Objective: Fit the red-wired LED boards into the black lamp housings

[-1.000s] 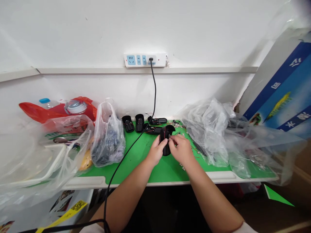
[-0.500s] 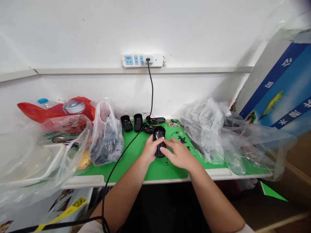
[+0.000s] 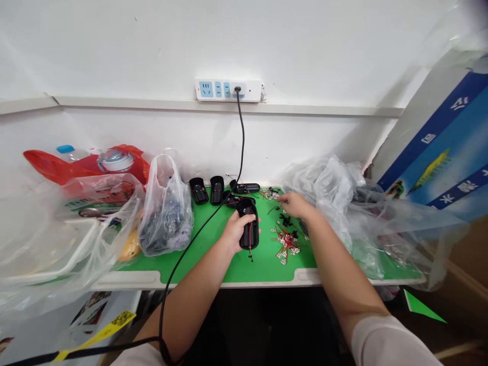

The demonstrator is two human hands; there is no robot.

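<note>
The left hand (image 3: 233, 233) grips the black case (image 3: 250, 236) from its left side, thumb laid across the upper face and the other fingers mostly hidden beneath. The left forearm (image 3: 198, 292) slants up to the case from the near left, its wrist nearly straight, with a pale sleeve (image 3: 139, 354) below the elbow end.

The right hand (image 3: 296, 205) is well apart from the case, beyond it and to its right. Its back faces up, the fingers point left, and the index finger reaches out ahead; whether the fingertips pinch is unclear. The right forearm (image 3: 343, 274) angles in from the case's near right, longer in view, its right sleeve (image 3: 389, 343) bunched near the elbow.
</note>
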